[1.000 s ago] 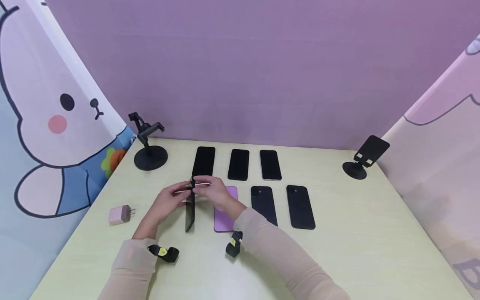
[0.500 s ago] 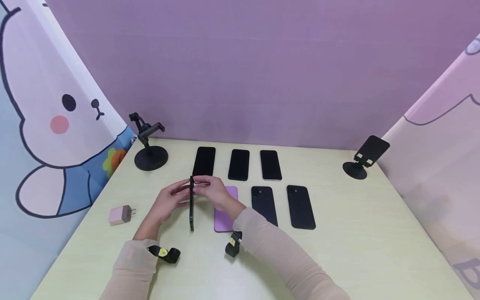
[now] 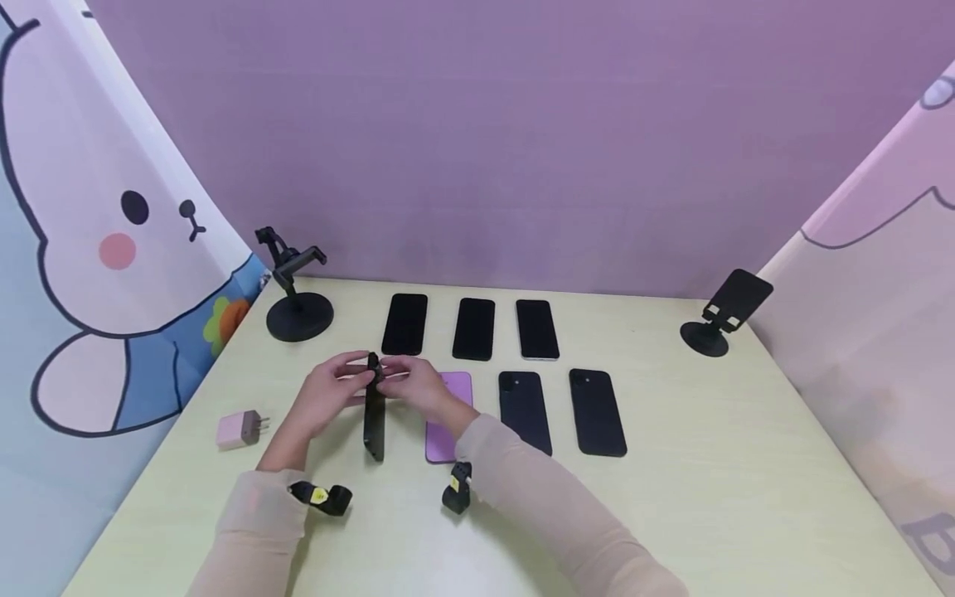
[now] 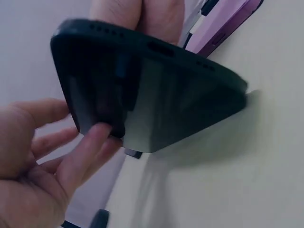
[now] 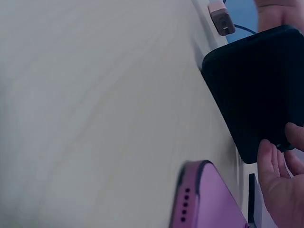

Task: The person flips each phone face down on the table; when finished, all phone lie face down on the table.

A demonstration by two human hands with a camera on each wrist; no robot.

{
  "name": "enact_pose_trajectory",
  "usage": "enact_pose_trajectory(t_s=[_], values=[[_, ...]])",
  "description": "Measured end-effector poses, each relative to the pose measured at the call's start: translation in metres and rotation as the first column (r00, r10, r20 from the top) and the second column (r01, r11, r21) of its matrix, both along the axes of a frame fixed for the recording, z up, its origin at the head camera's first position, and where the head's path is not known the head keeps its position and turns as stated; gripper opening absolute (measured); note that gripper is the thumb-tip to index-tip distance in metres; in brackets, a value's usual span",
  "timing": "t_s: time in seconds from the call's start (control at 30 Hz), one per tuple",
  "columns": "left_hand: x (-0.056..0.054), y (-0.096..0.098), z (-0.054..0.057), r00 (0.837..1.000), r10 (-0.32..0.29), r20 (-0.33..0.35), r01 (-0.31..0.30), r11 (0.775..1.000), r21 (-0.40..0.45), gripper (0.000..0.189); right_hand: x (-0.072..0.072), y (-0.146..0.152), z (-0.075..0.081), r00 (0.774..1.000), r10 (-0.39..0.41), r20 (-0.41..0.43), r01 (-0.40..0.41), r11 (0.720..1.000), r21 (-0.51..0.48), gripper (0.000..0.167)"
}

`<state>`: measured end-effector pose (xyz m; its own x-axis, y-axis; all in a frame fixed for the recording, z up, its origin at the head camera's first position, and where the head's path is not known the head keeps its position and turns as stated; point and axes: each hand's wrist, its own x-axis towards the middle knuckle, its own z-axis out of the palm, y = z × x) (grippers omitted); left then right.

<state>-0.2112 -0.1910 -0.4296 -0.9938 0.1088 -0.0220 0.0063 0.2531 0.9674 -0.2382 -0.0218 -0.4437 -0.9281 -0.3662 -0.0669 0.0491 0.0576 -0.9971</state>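
Both hands hold a black smartphone (image 3: 375,427), which stands on its long edge close over the table. My left hand (image 3: 321,398) grips its far part from the left, the thumb on the glossy face in the left wrist view. From the other side my right hand (image 3: 427,391) pinches the same end, with thumb and fingertips at a corner of the dark face in the right wrist view. The phone's short end with its port (image 4: 160,48) faces the left wrist camera. Under the right forearm lies a purple phone (image 3: 440,446), partly hidden.
Two dark phones (image 3: 599,413) lie right of the purple one, and three black phones (image 3: 473,329) form a row behind. A black stand (image 3: 300,317) is at the back left, another stand (image 3: 705,338) at the back right. A pink charger plug (image 3: 239,429) sits left.
The phone has turned about its long axis, from edge-on half a second ago to showing a broad face now. Both hands have shifted slightly left with it.
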Motion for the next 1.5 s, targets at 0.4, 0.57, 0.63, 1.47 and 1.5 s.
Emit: enact_pose_trajectory(t_s=[0.4,0.57,0.63,1.47,1.5], values=[[-0.005,-0.007,0.007,0.998,0.001,-0.067,-0.022,0.949,-0.314,0.043,-0.003,-0.004,-0.009,0.998,-0.016,-0.062,0.027,0.982,0.187,0.037],[-0.005,-0.015,0.003,0.998,0.002,-0.064,-0.026,0.924,-0.381,0.043,-0.005,-0.002,-0.012,0.997,-0.026,-0.076,0.045,0.963,0.266,0.039],[-0.005,-0.018,0.001,0.998,-0.002,-0.057,-0.021,0.914,-0.405,0.044,-0.006,-0.002,-0.012,0.997,-0.022,-0.075,0.043,0.955,0.294,0.039],[-0.009,-0.027,-0.017,0.997,0.034,0.067,0.006,0.852,-0.524,0.052,-0.006,-0.011,-0.011,0.989,0.018,-0.150,0.066,0.838,0.542,0.044],[-0.009,-0.027,-0.017,0.997,0.033,0.066,0.006,0.851,-0.525,0.052,-0.006,-0.011,-0.011,0.989,0.017,-0.148,0.067,0.837,0.542,0.044]])
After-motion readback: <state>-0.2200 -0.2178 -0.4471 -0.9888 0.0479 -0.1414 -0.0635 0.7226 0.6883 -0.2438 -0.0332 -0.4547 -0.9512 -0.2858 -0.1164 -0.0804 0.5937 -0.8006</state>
